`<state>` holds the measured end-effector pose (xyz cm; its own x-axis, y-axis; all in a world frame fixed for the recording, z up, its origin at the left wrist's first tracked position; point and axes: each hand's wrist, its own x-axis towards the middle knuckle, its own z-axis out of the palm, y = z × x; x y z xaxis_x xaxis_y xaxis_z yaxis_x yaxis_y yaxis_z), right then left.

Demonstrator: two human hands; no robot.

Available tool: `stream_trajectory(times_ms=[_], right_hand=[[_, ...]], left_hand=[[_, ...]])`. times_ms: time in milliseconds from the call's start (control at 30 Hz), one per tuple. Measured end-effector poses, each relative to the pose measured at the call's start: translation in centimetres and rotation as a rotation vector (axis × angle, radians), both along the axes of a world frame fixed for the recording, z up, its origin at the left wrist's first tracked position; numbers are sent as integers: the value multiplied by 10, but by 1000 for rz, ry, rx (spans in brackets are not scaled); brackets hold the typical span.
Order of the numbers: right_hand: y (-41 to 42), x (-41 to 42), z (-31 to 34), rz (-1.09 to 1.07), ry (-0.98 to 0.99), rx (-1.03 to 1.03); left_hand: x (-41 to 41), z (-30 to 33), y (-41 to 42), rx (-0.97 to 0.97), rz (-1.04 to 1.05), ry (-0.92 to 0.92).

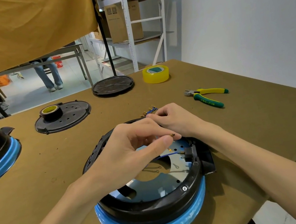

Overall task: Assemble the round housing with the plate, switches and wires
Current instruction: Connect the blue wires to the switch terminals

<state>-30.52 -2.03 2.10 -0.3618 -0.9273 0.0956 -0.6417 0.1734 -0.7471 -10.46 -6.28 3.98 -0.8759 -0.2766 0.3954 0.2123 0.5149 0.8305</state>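
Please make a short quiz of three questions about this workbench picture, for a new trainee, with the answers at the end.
1. True or false: the pliers lie on the table, to the right of the round housing, with no hand on them.
2. Which roll sits on the flat black cover? A) the large yellow tape roll B) the small dark tape roll C) no roll
3. Fill in: the left hand pinches a small brass ____ over the housing, while the right hand rests at its far rim.

Key: 1 true; 2 B; 3 terminal
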Motion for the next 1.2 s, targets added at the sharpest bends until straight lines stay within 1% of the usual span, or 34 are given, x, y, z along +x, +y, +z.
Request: stream_trajectory(times_ms=[100, 267, 467, 533, 633, 700, 767, 867, 1033, 1100, 1200], right_hand=[[0, 0, 0, -1, 11, -3], [0, 0, -1, -2, 35, -8], [0, -2, -1, 13, 24, -4], [-1, -1, -1, -1, 38, -1], [-1, -1, -2, -13, 43, -15], [-1, -1, -2, -14, 44, -14], [0, -1, -3, -17, 54, -13], [0, -2, -4, -19, 49, -11], [-1, -3, -5, -24, 43, -19], [-1, -3, -5, -23, 41, -22], [0, -2, -5, -12, 32, -28]], left_hand=[[-1, -1, -2, 13, 16, -47], [-1, 2, -3, -17, 3, -134], [-2, 2, -2, -16, 161, -83], [-2, 1, -3, -86, 179, -123], [-1, -4, 2, -276, 175, -257], [-3, -7, 8, -349, 182, -318], [-7, -8, 12, -396, 207, -329], [-11, -10, 14, -439, 248, -298], [-11, -11, 16, -399, 288, -286], [-11, -11, 14, -341, 292, -278], [-11, -10, 11, -263, 242, -298]])
